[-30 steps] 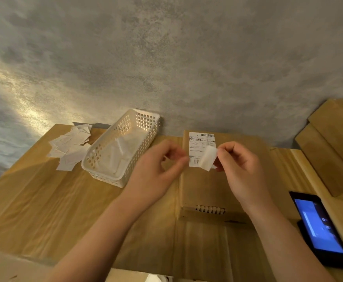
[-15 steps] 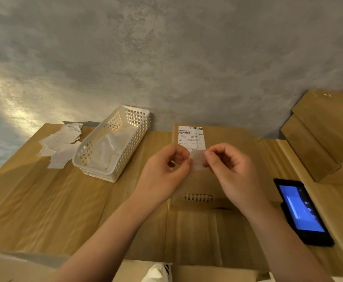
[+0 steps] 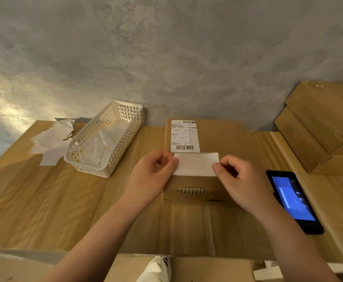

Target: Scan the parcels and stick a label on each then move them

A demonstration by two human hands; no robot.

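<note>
A: Looking at edges first. Parcel [image 3: 223,139] lying flat mid-table, far edge hard against the grey wall [image 3: 166,58], near edge marked by a perforated handle slot. Bare table [image 3: 34,210] wide open to the left front; tighter on the right.

B: And the grip?

A: Blank label [image 3: 196,164] stretched level between both hands, just above the parcel's top. Left hand [image 3: 150,178] pinching the left edge between thumb and forefinger, other fingers curled. Right hand [image 3: 242,180] pinching the right edge the same way. Cannot tell whether touching the cardboard yet.

B: Any writing?

A: Printed shipping label [image 3: 184,136] already stuck on the parcel, directly beyond the held one, nearly edge to edge. Barcode at top right, another along the bottom, rows of small print between; too small to read. Faint reddish marks on the held label, illegible.

B: Around it?

A: White lattice basket [image 3: 103,139] to the left, angled, pale sheets inside. Loose paper scraps [image 3: 52,139] heaped beyond it near the table's left corner. Dark handheld scanner [image 3: 295,200] to the right, blue screen lit, just beside the right wrist. Stacked cardboard boxes [image 3: 325,127] rising at far right, closing that side. More cardboard [image 3: 207,267] along the near edge, something white poking out.
</note>
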